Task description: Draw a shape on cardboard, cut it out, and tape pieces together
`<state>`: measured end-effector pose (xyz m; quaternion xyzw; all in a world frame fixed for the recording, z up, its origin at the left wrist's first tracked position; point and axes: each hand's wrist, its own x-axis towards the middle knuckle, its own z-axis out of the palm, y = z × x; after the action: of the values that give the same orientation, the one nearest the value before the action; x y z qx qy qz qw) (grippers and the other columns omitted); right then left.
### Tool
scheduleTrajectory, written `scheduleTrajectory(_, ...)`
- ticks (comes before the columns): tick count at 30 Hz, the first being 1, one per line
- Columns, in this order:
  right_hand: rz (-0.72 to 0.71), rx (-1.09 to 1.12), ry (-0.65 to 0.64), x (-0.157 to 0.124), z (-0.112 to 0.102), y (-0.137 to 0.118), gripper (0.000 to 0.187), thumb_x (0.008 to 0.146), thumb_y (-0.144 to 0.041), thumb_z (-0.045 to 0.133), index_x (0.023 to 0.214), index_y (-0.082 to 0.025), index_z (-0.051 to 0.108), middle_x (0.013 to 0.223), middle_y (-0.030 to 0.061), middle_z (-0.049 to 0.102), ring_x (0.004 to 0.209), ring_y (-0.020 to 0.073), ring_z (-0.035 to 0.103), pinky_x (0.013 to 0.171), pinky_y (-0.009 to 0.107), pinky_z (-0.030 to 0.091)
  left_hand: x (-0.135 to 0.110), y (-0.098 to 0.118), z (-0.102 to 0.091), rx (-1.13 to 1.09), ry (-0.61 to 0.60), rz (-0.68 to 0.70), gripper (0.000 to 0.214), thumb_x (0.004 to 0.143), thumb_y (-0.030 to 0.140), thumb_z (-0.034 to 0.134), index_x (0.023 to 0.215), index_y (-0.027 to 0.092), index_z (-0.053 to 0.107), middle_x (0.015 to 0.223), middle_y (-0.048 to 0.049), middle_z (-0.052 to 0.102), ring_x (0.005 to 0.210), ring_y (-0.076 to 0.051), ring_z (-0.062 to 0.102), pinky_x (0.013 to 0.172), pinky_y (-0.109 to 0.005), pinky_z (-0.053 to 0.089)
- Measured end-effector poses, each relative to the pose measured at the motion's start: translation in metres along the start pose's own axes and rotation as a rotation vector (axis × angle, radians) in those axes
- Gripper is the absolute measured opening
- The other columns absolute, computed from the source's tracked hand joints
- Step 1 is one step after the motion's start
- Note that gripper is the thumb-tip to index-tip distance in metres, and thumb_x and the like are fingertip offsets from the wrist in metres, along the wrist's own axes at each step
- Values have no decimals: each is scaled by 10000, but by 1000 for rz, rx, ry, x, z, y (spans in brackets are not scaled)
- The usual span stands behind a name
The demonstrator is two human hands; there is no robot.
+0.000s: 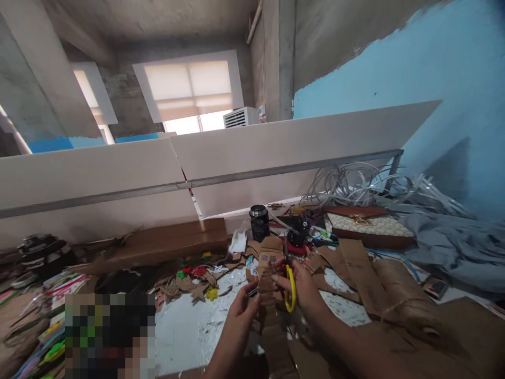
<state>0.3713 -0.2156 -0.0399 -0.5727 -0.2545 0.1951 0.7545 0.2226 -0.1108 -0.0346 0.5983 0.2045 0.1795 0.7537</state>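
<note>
A long creased cardboard strip (pixel 272 321) runs upright between my two hands, with dark printed characters near its far end. My left hand (pixel 240 315) is closed at the strip's left edge, thumb and fingers pinching there. A small dark object (pixel 252 292) shows between those fingers, too small to name. In my right hand (pixel 302 289) is a pair of scissors (pixel 292 289) with yellow handles, its dark blades pointing away from me. The right fingertips also touch the strip's right edge. Fingers inside the handles are partly hidden.
Cardboard pieces (pixel 357 273) and a twine spool (pixel 410 300) lie at right. Behind stand a black jar (pixel 259 223) and a patterned handbag (pixel 369 226). A cardboard star (pixel 198 293) and yellow flower (pixel 212 293) lie left on the white tabletop (pixel 189 337). A white partition (pixel 276 152) rises behind.
</note>
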Motion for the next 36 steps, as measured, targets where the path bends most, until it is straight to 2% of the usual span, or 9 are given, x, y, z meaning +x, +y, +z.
scheduleTrajectory(3, 9, -29, -30, -6, 5, 5, 386, 668, -457, 850, 883, -236, 618, 676, -56, 633, 525, 146, 612, 525, 275, 532, 2, -3, 4, -29, -50, -19, 497, 557, 487, 961, 882, 162, 772, 837, -85, 771, 723, -214, 658, 665, -280, 483)
scheduleTrajectory(7, 12, -89, -31, -6, 1, 5, 334, 697, -424, 810, 895, -235, 620, 705, -48, 649, 539, 153, 632, 505, 262, 516, 8, -1, -8, -46, 42, -24, 422, 504, 422, 972, 697, 181, 684, 676, -17, 717, 632, -170, 614, 601, -249, 440)
scheduleTrajectory(15, 15, -199, -22, 14, -26, -15, 355, 624, -411, 879, 858, -237, 676, 707, -17, 690, 671, 229, 651, 595, 319, 513, 15, 20, -48, -26, 172, 26, 447, 567, 460, 915, 861, 196, 706, 822, -21, 772, 712, -186, 676, 665, -255, 477)
scheduleTrajectory(19, 52, -164, -89, 7, -16, -18, 412, 597, -412, 902, 895, -243, 673, 806, -13, 719, 780, 231, 671, 681, 323, 544, 10, 25, -43, 22, 92, 0, 441, 614, 446, 890, 959, 200, 769, 878, -28, 795, 746, -200, 675, 695, -270, 473)
scheduleTrajectory(23, 181, -104, -212, -7, -3, -18, 403, 628, -442, 889, 905, -223, 695, 737, -24, 706, 607, 180, 642, 530, 271, 491, 1, 27, -33, 118, -53, -48, 413, 608, 396, 912, 952, 185, 821, 822, -13, 783, 692, -168, 623, 644, -245, 422)
scheduleTrajectory(26, 243, -70, -259, -10, -2, -16, 423, 525, -385, 942, 820, -187, 713, 644, -20, 695, 545, 169, 634, 500, 254, 465, -3, 29, -32, 166, -123, -84, 469, 638, 441, 903, 1016, 175, 822, 806, -18, 776, 683, -169, 629, 639, -250, 423)
scheduleTrajectory(29, 218, -34, -167, -2, -10, -14, 452, 489, -336, 960, 829, -196, 697, 649, -40, 690, 505, 130, 595, 477, 229, 449, -3, 34, -43, 183, -99, -101, 566, 703, 567, 841, 1120, 190, 778, 886, -39, 795, 741, -195, 680, 656, -266, 457)
scheduleTrajectory(33, 140, 33, 45, 15, -27, -11, 527, 533, -433, 940, 909, -251, 620, 583, -108, 601, 425, 98, 516, 417, 209, 413, 2, 40, -69, 213, -55, -100, 617, 770, 744, 695, 963, 158, 710, 832, -91, 795, 685, -211, 695, 561, -265, 436)
scheduleTrajectory(36, 118, 69, 125, 22, -35, -9, 556, 523, -456, 943, 907, -262, 591, 581, -113, 592, 423, 103, 533, 421, 214, 435, 9, 40, -84, 222, -31, -59, 592, 733, 728, 744, 923, 175, 658, 776, -61, 777, 622, -174, 672, 523, -237, 389)
